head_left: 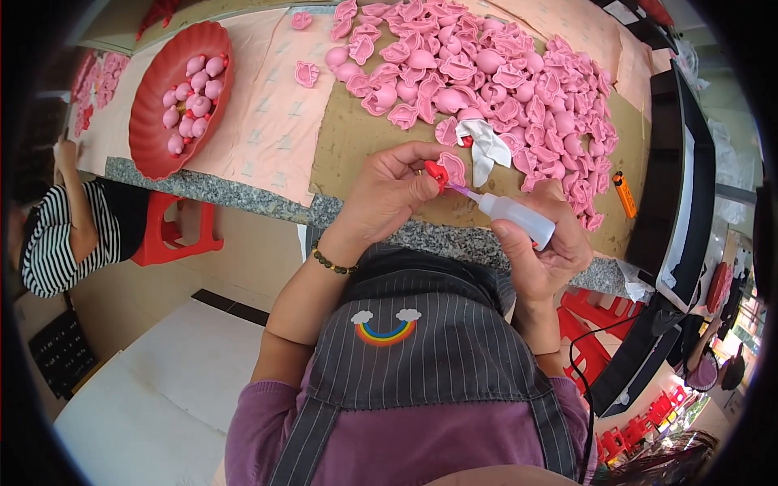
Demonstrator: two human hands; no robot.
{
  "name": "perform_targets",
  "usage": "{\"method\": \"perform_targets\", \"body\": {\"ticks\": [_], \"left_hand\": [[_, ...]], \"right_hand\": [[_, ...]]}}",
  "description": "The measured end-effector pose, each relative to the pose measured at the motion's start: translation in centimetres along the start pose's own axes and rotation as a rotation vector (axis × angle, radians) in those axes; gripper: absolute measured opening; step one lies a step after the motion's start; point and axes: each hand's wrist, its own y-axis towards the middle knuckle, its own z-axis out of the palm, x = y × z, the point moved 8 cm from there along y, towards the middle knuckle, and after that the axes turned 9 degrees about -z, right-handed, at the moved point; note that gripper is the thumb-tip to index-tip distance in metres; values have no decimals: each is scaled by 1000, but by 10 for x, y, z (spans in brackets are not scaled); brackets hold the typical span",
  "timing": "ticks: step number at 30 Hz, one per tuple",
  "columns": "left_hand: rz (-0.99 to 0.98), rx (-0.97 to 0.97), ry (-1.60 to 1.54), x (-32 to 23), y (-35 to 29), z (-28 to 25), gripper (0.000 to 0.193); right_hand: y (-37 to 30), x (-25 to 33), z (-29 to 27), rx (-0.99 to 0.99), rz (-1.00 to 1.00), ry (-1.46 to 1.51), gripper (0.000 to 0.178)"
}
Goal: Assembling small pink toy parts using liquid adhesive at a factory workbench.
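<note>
My left hand [385, 194] pinches a small pink moulded piece with a frilled edge [452, 168] and a glossy red part [436, 172] together. Whether those two are joined, I cannot tell. Wrapped round a translucent white squeeze bottle [519, 217] is my right hand [551, 253]. The bottle's thin purple-tinted nozzle points left and meets or nearly meets the pink piece. Just beyond my hands, a crumpled white tissue [486, 150] lies against a large heap of pink moulded pieces [486, 77], some round and some frilled like shells.
At the left stands a red scalloped tray [146, 121] with pink balls and small red bits. An orange-handled cutter [624, 194] lies at the right, beside a black box-like frame [677, 154]. Another person in striped sleeves [65, 235] sits far left, near a red stool [178, 231].
</note>
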Motion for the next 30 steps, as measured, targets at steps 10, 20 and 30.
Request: {"method": "perform_targets", "body": {"ticks": [10,20,30], "left_hand": [[-6,46,-54,-3,1,3,47],[9,8,-19,-4,-3,0,46],[-6,5,-24,-2,1,0,47]], "right_hand": [[0,1,-10,-48,-47,35,22],[-4,-5,-2,-43,7,55,22],[-3,-5,-6,-29,18,33,22]]}}
